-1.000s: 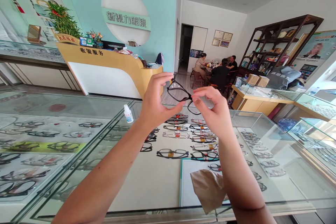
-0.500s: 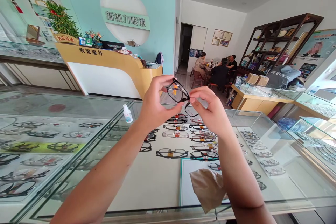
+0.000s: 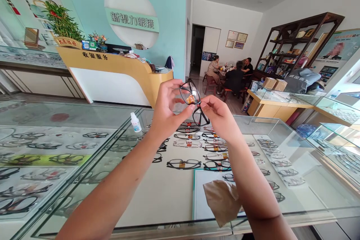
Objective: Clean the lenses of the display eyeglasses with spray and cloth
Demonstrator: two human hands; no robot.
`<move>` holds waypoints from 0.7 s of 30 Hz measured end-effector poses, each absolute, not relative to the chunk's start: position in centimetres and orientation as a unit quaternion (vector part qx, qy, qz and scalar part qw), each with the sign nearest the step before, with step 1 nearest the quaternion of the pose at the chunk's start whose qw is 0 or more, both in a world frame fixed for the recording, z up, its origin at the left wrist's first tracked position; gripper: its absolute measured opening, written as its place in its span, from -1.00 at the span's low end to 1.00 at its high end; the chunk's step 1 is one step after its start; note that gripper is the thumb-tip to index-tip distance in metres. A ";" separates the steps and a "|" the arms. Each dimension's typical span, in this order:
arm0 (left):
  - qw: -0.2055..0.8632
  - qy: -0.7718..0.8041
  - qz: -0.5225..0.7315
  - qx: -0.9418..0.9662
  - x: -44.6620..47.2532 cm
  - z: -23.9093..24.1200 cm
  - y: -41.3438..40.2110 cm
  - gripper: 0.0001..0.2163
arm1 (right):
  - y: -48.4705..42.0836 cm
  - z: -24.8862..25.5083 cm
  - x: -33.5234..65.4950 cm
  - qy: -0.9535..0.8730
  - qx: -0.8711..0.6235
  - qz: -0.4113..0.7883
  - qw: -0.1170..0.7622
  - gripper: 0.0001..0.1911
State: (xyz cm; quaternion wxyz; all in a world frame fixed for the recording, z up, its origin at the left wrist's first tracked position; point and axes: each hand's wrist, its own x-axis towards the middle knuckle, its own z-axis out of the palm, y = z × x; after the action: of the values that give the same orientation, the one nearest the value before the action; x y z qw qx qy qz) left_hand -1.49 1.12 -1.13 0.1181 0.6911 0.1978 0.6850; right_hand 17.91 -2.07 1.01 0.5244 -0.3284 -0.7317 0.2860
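Nearest, a brown cloth lies crumpled on the surface, short of the rows of spectacles. Further out, black-framed glasses are held tilted in the air, the left hand gripping one rim between thumb and fingers, the right hand pinching near the bridge. They look light and fairly stiff, though hinges and thin rims would probably dislike twisting; the smooth lenses likely smudge, so rim and bridge seem the best holds. Beyond stands a wooden-fronted desk.
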 end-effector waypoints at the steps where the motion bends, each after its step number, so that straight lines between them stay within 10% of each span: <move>1: 0.073 0.222 0.710 0.664 -1.3 -1.2 0.7 -0.50 | -2.0 0.9 17.8 -0.727 -0.339 0.265 0.536 -0.74; 6: 0.014 0.305 0.670 0.677 0.2 -1.4 -1.3 -0.96 | -1.7 0.4 17.2 -0.715 -0.370 0.140 0.576 -0.80; 21: 0.210 0.362 0.641 0.643 -0.3 -0.6 -1.0 -0.79 | -3.1 0.6 16.5 -0.751 -0.371 0.019 0.545 -0.78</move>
State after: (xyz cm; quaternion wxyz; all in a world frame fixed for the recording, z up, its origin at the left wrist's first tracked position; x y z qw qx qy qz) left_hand -0.31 -1.05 -0.57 0.2099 0.6431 0.3623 0.6412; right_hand 16.54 -3.06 0.63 0.5453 -0.3713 -0.7513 0.0192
